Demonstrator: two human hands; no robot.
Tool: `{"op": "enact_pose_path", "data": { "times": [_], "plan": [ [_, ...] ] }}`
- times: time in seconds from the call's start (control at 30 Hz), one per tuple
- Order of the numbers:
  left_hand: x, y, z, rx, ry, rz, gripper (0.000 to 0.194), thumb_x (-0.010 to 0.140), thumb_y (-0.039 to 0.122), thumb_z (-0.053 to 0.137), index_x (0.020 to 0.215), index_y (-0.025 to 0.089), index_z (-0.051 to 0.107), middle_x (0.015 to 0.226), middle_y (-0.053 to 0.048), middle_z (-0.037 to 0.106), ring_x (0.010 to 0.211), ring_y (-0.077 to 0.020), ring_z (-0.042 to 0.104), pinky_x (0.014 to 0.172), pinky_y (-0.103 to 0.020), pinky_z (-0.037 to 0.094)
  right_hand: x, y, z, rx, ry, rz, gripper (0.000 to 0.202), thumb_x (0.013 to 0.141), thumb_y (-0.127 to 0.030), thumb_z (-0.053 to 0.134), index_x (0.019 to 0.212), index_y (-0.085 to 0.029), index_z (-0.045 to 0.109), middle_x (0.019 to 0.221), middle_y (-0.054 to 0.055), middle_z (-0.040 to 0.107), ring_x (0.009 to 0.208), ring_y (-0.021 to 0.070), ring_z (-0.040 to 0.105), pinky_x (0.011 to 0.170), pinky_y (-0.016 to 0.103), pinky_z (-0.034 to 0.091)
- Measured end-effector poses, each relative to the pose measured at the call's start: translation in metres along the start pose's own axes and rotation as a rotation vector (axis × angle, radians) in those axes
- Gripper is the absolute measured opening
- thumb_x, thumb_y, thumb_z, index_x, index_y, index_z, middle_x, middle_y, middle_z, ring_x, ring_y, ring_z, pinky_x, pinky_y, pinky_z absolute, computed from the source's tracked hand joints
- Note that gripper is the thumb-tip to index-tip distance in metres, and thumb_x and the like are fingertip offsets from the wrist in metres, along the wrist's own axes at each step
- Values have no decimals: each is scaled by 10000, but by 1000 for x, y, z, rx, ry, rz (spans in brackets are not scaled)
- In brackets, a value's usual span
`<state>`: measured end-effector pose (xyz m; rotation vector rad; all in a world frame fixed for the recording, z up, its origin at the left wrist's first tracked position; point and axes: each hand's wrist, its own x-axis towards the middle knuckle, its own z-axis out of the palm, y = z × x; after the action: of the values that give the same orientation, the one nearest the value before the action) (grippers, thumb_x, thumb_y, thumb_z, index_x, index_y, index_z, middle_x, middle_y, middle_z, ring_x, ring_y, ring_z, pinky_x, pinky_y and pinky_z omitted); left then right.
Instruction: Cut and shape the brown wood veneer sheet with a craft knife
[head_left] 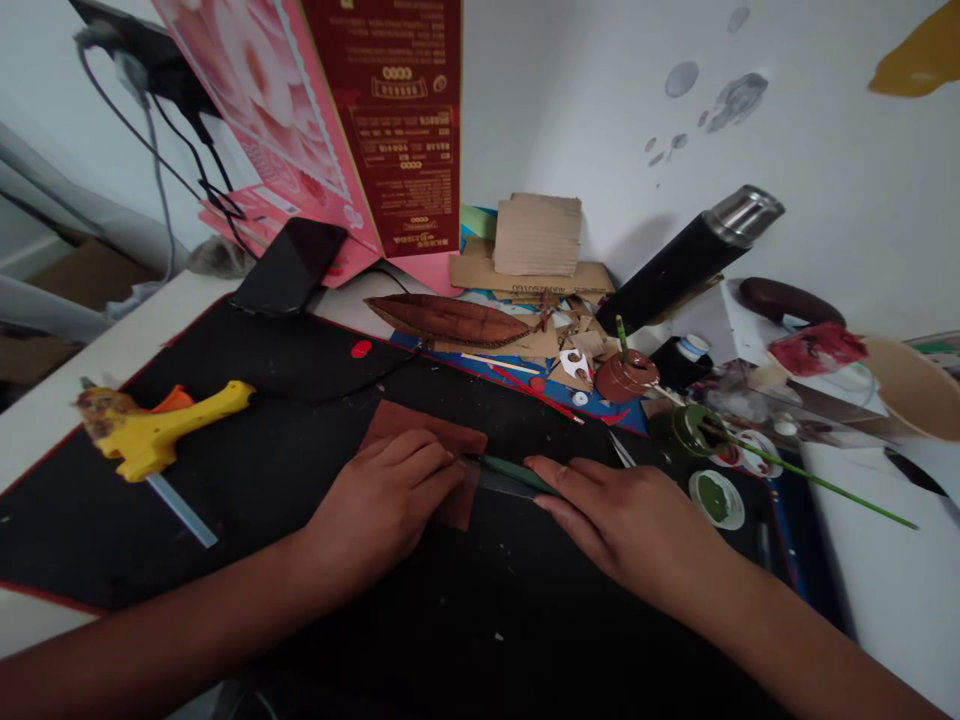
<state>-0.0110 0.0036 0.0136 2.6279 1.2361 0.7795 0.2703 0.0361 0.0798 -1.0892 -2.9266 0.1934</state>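
Palm-down, left hand (394, 492) on brown sheet (405, 419); right hand (637, 508) pinching green tool (517, 473).

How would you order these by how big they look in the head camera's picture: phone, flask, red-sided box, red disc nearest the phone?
1. Red-sided box
2. Flask
3. Phone
4. Red disc

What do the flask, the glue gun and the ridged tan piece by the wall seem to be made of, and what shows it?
Flask: probably metal, coated matt black; its cap is silvery and glints like steel.
Glue gun: likely hard plastic, bright yellow, with a moulded look, stained at one end.
Ridged tan piece: corrugated cardboard, dull and uncoated, judging by its parallel ridges.
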Motion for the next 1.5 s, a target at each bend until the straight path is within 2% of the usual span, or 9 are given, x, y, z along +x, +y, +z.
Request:
{"op": "enact_pose_path", "data": {
  "times": [0.43,0.67,0.83,1.13,1.3,1.5],
  "plan": [
    [2,0,-1,-5,6,0,260,1052,165,457,1075,167,716,978,-51,735,902,-240,666,757,-389,572,1,1,1,-25,-10,1,415,1127,-382,375,1361,-204,669,923,58,789,633,208,743,546,323,496],
    [2,0,-1,12,5,7,277,1046,146,443,1094,159,716,988,-60,733,904,-240,658,749,-380,563,4,-6,-6,-142,-14,-53,394,1125,-354,405,1350,-174,673,793,30,740,540,185,683,489,317,393],
    [2,0,-2,26,8,18,301,1044,138,419,1064,160,718,979,-67,733,885,-242,654,729,-373,556,6,-8,-10,-193,-24,-73,395,1129,-341,398,1344,-160,675,783,37,735,518,171,665,477,317,340],
    [0,0,0,34,-31,4,278,1021,127,458,1092,163,724,990,-74,727,915,-244,652,765,-373,562,13,-5,-15,-184,-136,-95,381,1114,-342,453,1377,-153,654,822,44,749,533,170,680,466,317,331],
    [1,0,-2,40,-28,18,259,1004,116,488,1113,155,719,989,-76,721,913,-249,649,764,-379,563,15,-6,-18,-238,-188,-127,373,1087,-279,502,1407,-137,630,817,49,740,530,170,659,458,324,317],
    [1,0,-3,31,-64,2,253,1013,113,478,1087,159,715,989,-74,720,928,-245,644,780,-374,555,21,-6,-28,-362,-300,-187,505,990,-138,592,1493,-151,553,902,71,746,559,185,670,454,325,331]
  ]
}}
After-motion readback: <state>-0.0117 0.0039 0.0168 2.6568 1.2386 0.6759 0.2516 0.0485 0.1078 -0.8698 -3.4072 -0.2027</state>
